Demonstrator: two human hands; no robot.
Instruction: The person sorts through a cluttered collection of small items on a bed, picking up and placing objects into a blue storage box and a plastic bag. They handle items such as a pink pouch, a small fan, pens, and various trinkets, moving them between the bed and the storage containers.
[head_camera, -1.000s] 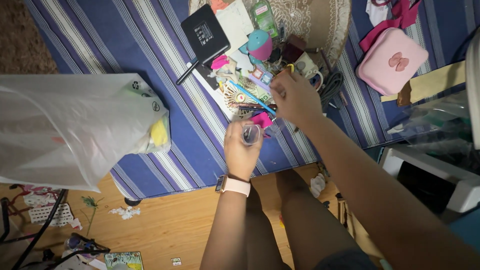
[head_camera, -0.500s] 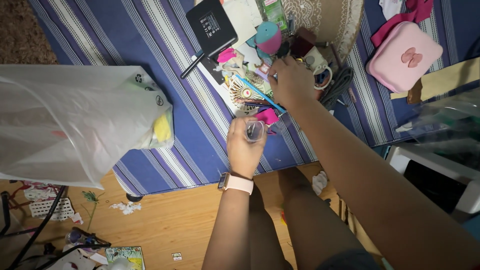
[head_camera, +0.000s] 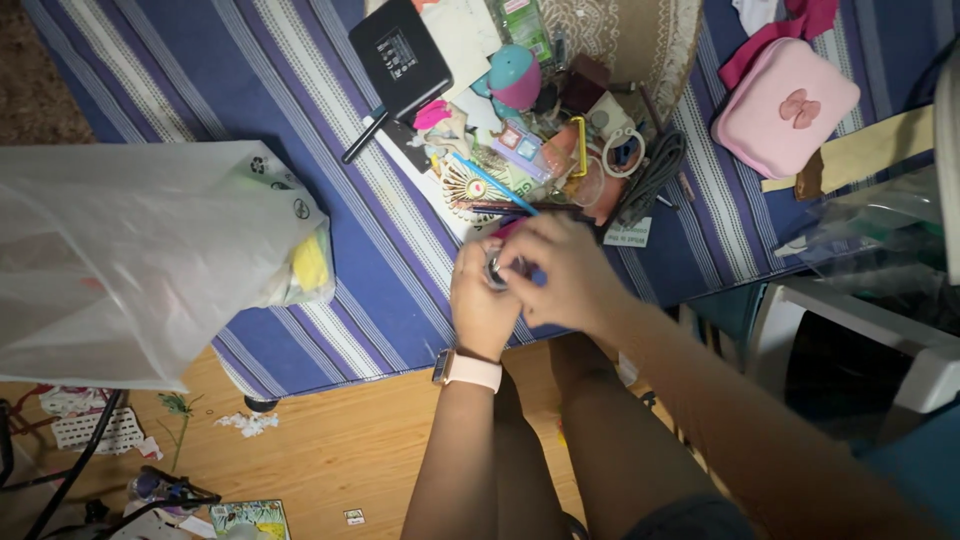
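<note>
Blue striped blanket (head_camera: 300, 90) covers the surface, wooden floor (head_camera: 330, 450) below it. Big translucent plastic bag (head_camera: 130, 250) lies at left on the blanket, something yellow inside. Pink case (head_camera: 785, 105) sits at upper right. Black flat box (head_camera: 398, 57) and a jumbled pile of small items (head_camera: 540, 140) near the top centre, blue pen (head_camera: 492, 185) among them. Left hand (head_camera: 480, 305), pink watch on wrist, fingers curled round a small clear container (head_camera: 497, 268) held over the blanket edge just below the pile. Right hand (head_camera: 560, 270) meets it, fingers pinched at the container's mouth; what they grip is too blurred to tell.
</note>
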